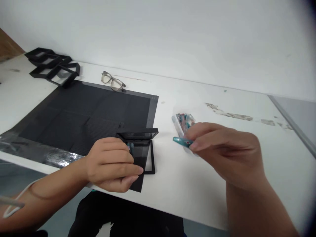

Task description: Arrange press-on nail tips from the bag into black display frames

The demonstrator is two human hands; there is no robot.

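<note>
My right hand (222, 148) pinches a long teal press-on nail (181, 142) with a small ornament on it, between thumb and forefinger. Just behind that hand sits a small clear plastic box (178, 124) with more coloured nails inside. A hinged black display frame (152, 158) lies with its lid (138, 133) raised, across the right edge of a black mat. Within it a few teal nails (131, 148) show beside my left hand (113, 164). That hand is closed over the frame's left part, fingers curled; whether it grips anything there is hidden.
The dark mat (74, 108) covers much of the white table (192, 194). A pair of glasses (112, 80) lies by its far edge. Several black frames (53, 64) are piled at the back left. Peeling tape marks (237, 116) run along the table at right, before a white wall (172, 39).
</note>
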